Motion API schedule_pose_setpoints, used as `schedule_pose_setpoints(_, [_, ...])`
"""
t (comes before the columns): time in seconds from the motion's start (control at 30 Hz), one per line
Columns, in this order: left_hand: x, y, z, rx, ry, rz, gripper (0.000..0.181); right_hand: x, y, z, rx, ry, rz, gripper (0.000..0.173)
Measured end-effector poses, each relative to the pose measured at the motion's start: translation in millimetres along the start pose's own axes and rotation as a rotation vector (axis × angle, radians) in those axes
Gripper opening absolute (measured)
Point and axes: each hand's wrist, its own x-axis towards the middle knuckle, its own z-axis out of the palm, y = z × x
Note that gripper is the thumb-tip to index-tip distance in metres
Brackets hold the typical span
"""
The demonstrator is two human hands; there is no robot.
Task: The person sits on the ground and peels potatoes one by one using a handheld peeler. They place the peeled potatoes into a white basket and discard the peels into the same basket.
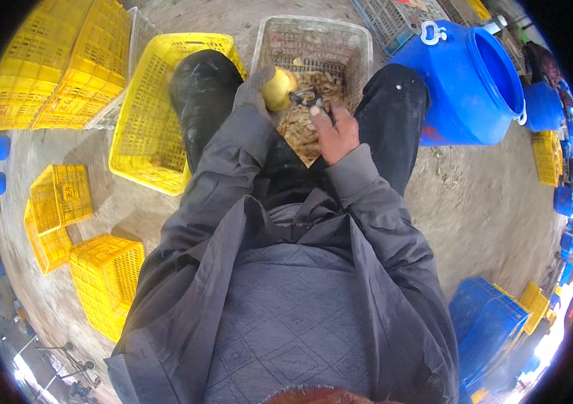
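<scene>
My left hand [255,91], in a grey knit glove, holds a round pale-yellow fruit or vegetable [278,89]; its exact kind cannot be told. Just right of it my bare right hand [336,126] grips a small dark-handled hand tool [308,96], which looks like a peeler, close to the fruit's side. Both hands are above a grey plastic crate [367,45] between my knees. Inside the crate lie many pale and brownish peelings [300,132].
A yellow crate [129,146] stands beside my left knee, with tall yellow crates [59,65] behind it. A large blue plastic barrel [448,96] is by my right knee. More yellow crates [99,247] sit at lower left, a blue crate [483,323] at lower right.
</scene>
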Motion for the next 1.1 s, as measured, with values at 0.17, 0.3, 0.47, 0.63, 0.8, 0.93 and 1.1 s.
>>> schedule_pose_setpoints(0.17, [26.5,-17.5,-8.7,-0.039,-0.159,0.018,0.032,35.7,13.6,13.6,-0.028,0.029,-0.120,0.037])
schedule_pose_setpoints(0.3, [35.8,-18.8,-15.9,0.033,-0.187,0.103,0.033,38.3,19.8,25.3,-0.091,-0.008,-0.075,0.039])
schedule_pose_setpoints(0.47, [69.0,-28.4,-34.8,-0.072,-0.064,0.085,0.036,-12.8,18.9,36.9,-0.245,-0.084,-0.141,0.035])
schedule_pose_setpoints(0.63, [61.9,-21.2,-33.7,-0.260,-0.033,0.096,0.040,-12.3,25.5,36.1,-0.116,-0.052,0.147,0.034])
schedule_pose_setpoints(0.8, [35.9,-16.7,-12.0,-0.322,0.063,0.027,0.038,9.8,9.6,37.6,-0.095,0.020,0.036,0.039])
schedule_pose_setpoints(0.93, [36.4,-19.0,-13.5,-0.228,0.070,0.008,0.038,-0.6,4.6,40.8,-0.207,-0.106,-0.101,0.041])
schedule_pose_setpoints(1.1, [49.6,-17.4,-22.4,-0.273,0.079,0.022,0.036,-17.8,38.9,44.6,-0.188,-0.134,0.058,0.038])
